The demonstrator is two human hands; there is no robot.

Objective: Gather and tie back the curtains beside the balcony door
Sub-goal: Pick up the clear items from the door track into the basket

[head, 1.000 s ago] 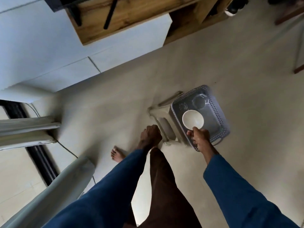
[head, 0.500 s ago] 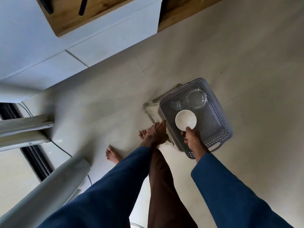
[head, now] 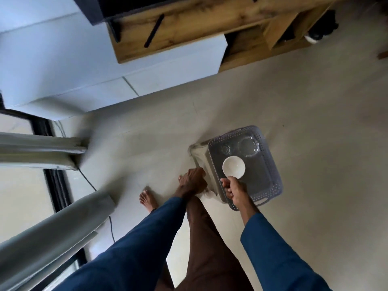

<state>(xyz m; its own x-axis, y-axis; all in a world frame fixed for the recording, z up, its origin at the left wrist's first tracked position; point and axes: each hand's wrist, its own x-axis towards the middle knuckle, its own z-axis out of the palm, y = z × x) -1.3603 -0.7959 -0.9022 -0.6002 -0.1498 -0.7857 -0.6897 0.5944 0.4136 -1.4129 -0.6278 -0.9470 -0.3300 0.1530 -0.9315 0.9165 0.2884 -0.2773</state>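
Two pale grey curtains hang at the left by the balcony door's black frame (head: 56, 185): one gathered curtain (head: 39, 152) further off, another curtain (head: 52, 232) close to me. Neither hand touches them. My right hand (head: 233, 189) pinches the rim of a small white bowl (head: 233, 167) over a grey perforated basket (head: 273, 164). My left hand (head: 193, 181) hovers at the near corner of the stool (head: 199, 152) under the basket. Its back faces me and its fingers are hidden.
The basket also holds a clear glass bowl (head: 248, 145) and a small glass (head: 225, 148). A dark cable (head: 88, 181) runs across the floor by the curtains. A wooden cabinet (head: 189, 28) stands along the white wall. My bare feet stand between curtain and stool.
The view has tilted, bringing the wooden cabinet back into sight. My right hand still holds the bowl over the basket, and my left hand stays at the stool's corner.
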